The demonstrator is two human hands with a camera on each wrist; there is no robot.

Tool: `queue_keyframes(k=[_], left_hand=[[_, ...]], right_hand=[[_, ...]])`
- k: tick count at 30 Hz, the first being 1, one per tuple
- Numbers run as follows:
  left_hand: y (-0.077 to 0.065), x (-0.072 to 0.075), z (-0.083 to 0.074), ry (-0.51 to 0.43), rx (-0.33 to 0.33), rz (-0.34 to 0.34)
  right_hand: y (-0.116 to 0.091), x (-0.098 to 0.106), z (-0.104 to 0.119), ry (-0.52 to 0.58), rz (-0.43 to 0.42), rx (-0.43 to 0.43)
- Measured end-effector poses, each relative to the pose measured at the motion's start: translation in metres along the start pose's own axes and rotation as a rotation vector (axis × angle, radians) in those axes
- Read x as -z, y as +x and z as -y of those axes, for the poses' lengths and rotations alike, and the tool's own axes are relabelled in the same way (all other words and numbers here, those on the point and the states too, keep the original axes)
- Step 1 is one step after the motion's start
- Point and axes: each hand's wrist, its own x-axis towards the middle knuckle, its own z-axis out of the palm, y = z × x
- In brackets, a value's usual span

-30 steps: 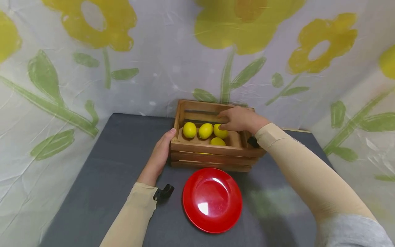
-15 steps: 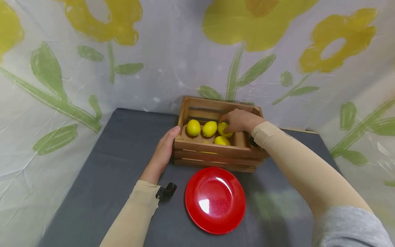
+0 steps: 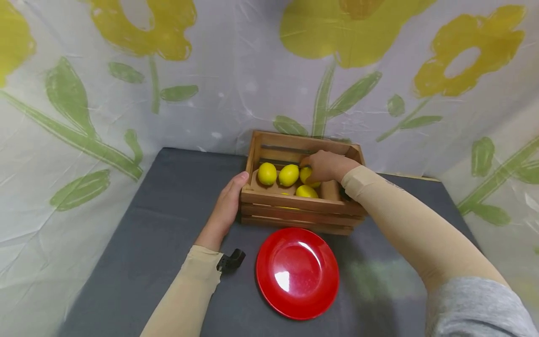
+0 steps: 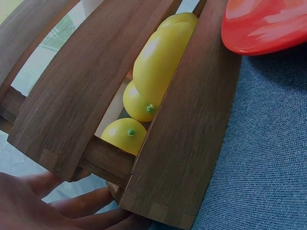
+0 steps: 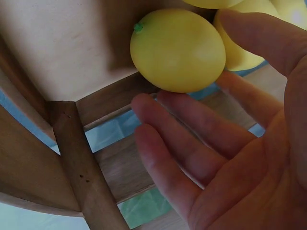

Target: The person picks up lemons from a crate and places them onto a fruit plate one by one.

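A slatted wooden crate [image 3: 301,202] holds several yellow lemons [image 3: 267,174]. My left hand [image 3: 224,206] rests against the crate's left end; in the left wrist view its fairly straight fingers [image 4: 86,202] touch that end. My right hand [image 3: 327,166] reaches down into the crate from the right. Its thumb and index finger are around a lemon [image 5: 235,56], partly hidden in the right wrist view. Another lemon [image 5: 177,50] with a green tip lies against the other fingers. More lemons [image 4: 163,62] show between the slats in the left wrist view.
A shiny red plate [image 3: 297,274] lies on the dark cloth-covered table [image 3: 168,196] just in front of the crate. Behind and beside the table hangs a white sheet [image 3: 236,70] printed with yellow flowers.
My right hand has lowered onto the rightmost lemon, its fingers now deeper around it. The left hand stays at the crate's end. The whole head view has shifted slightly.
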Motion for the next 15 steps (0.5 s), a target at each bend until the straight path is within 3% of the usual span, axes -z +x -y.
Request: queue_keyframes(k=[15], left_hand=[[0.0026, -0.0014, 0.0016, -0.029, -0.01, -0.011]], right_hand=[[0.0057, -0.0037, -0.0002, -0.035, -0.003, 0.047]])
